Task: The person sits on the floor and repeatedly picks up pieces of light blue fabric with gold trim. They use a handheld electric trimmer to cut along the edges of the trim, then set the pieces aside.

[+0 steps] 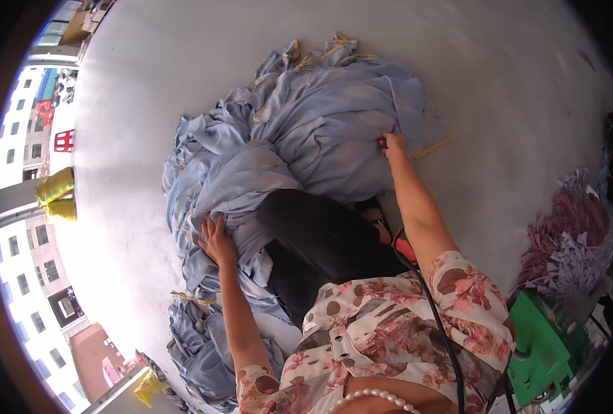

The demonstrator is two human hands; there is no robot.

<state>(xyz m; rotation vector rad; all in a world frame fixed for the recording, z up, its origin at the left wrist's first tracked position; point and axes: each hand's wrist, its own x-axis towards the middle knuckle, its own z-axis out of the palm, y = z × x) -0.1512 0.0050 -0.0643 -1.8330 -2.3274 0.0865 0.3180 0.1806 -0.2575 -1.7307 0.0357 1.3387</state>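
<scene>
A large heap of thin grey-blue fabric (341, 117) lies bunched on the floor in front of me and around my legs. Yellow-gold trim (434, 148) shows along some of its edges. At the heap's right side, my right hand (392, 143) has its fingers curled closed on the cloth. My left hand (216, 241) rests on the nearer left part with fingers spread, pressing on the folds without gripping. A second, darker grey-blue bundle of cloth (206, 348) lies at the lower left, beside my left forearm.
Pale grey floor (492, 83) surrounds the heap. Mauve and lilac cloth strips (568, 234) are piled at the right, near a green metal object (537, 352). A black cable (436, 310) hangs down my front. Yellow sacks (58, 194) and a red crate (63, 141) stand at far left.
</scene>
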